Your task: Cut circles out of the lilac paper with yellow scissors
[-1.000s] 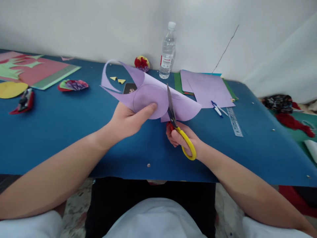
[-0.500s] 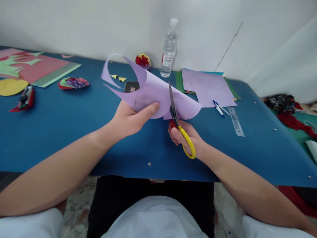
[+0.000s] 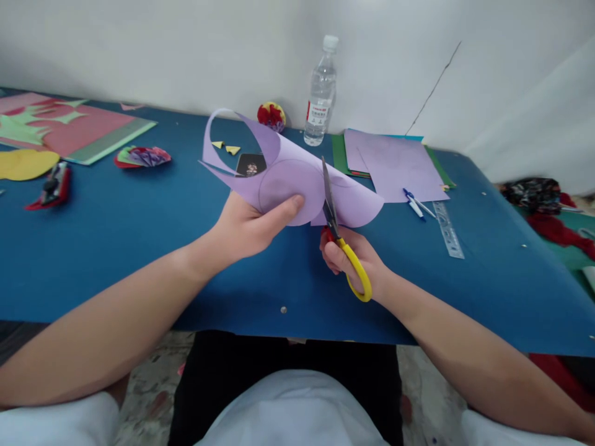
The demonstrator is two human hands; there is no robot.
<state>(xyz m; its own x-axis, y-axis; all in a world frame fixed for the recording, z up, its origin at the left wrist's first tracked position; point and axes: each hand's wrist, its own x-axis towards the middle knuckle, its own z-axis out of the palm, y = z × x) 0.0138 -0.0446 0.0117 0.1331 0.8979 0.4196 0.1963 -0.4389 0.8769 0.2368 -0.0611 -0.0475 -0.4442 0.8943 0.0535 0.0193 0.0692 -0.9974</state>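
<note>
A purple paper sheet (image 3: pixel 297 176), curled and partly cut, is pinched in my left hand (image 3: pixel 255 226), with the thumb on top of a drawn circle. Curved cut strips stick out at its upper left. Scissors (image 3: pixel 354 266) with yellow and red handles are gripped in my right hand (image 3: pixel 346 254). Their blades point upward at the paper, beside the right edge of the circle. The far blade is partly hidden behind the sheet.
A water bottle (image 3: pixel 320 93) and paper flower (image 3: pixel 271 116) stand by the wall. Stacked papers (image 3: pixel 400 164), pens (image 3: pixel 416 205) and a ruler (image 3: pixel 449 230) lie right. At left are a stapler (image 3: pixel 54 186), pleated paper piece (image 3: pixel 142 157) and coloured sheets (image 3: pixel 105 127).
The view has shifted slightly, so most things appear a little further right. The cut strip at the paper's upper left has moved a little. Both hands keep their holds.
</note>
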